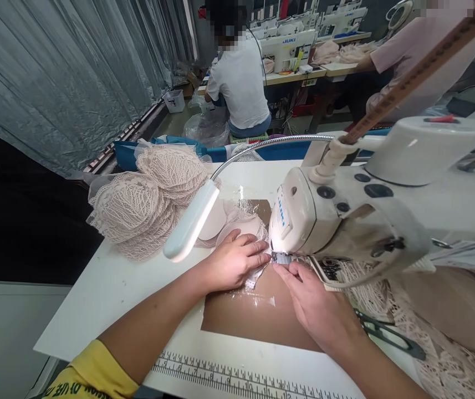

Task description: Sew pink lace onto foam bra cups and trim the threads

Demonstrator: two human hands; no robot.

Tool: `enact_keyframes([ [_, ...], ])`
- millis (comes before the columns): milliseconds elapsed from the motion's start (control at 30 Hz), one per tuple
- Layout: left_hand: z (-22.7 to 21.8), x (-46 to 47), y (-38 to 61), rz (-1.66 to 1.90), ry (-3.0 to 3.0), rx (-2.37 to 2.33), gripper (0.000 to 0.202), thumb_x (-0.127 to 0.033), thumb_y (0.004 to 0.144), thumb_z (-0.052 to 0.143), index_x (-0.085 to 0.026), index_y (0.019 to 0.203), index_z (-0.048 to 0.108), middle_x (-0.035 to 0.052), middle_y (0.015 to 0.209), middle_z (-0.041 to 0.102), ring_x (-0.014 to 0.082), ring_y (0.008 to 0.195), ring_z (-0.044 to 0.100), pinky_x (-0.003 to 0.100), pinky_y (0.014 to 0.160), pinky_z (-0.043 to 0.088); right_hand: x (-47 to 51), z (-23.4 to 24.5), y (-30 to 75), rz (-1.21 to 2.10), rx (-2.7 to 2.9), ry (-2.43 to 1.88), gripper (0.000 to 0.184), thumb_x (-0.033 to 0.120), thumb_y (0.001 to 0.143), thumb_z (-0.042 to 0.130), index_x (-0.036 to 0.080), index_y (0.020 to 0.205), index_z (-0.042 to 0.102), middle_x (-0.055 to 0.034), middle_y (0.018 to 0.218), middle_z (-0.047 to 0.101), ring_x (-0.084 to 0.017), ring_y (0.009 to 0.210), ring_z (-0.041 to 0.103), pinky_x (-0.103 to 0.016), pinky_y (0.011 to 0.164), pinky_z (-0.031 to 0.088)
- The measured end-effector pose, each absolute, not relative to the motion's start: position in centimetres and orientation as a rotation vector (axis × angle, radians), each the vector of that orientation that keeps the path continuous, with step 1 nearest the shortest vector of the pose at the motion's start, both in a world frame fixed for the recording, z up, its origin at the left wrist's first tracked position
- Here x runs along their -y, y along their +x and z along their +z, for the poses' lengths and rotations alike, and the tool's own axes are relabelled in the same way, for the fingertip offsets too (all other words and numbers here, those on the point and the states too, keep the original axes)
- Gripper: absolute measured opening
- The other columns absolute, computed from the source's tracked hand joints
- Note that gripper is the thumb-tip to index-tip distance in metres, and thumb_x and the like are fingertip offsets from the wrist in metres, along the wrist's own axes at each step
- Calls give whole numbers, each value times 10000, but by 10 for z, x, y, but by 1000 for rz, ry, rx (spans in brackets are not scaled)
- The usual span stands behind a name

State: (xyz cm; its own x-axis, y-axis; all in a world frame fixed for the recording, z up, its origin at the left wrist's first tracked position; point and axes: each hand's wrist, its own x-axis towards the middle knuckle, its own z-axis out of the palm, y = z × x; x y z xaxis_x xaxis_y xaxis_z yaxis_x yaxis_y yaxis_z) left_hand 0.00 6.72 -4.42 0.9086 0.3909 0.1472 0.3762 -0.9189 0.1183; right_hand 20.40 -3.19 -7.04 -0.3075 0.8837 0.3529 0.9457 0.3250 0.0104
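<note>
My left hand (237, 261) lies flat, fingers stretched out, on a pale pink lace-edged fabric cup (245, 224) beside the needle area of a white sewing machine (299, 216). My right hand (316, 296) is just right of the presser foot (281, 258), its thumb and forefinger drawn close together at the foot. Whatever those fingertips grip is too small and hidden to name. Part of the cup is under my left hand, and its edge reaches the foot. Brown sheeting (254, 316) covers the table below both hands.
Stacked lace cups (133, 208) stand at the left behind a lit lamp (193, 221) on a bent neck. Lace fabric (440, 332) and dark green thread snips (391, 335) lie at right. A printed ruler (229, 379) runs along the front edge. Two people sit beyond.
</note>
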Motion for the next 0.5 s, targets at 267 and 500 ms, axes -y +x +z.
enact_keyframes([
  [267,-38,-65,0,199,3030,-662,372,-209,881,487,-154,1247,521,137,1221,570,274,1125,465,419,907,376,33,-72,207,-220,2298,-1672,470,82,846,429,284,1211,645,-76,918,694,-147,641,614,-253,548,432],
  [500,-14,-45,-7,57,2984,-827,372,-388,922,440,-135,1164,568,129,1128,606,247,908,562,352,738,472,34,-73,212,-217,2217,-1632,402,147,885,407,253,1160,681,-106,968,709,-197,724,655,-291,621,482],
])
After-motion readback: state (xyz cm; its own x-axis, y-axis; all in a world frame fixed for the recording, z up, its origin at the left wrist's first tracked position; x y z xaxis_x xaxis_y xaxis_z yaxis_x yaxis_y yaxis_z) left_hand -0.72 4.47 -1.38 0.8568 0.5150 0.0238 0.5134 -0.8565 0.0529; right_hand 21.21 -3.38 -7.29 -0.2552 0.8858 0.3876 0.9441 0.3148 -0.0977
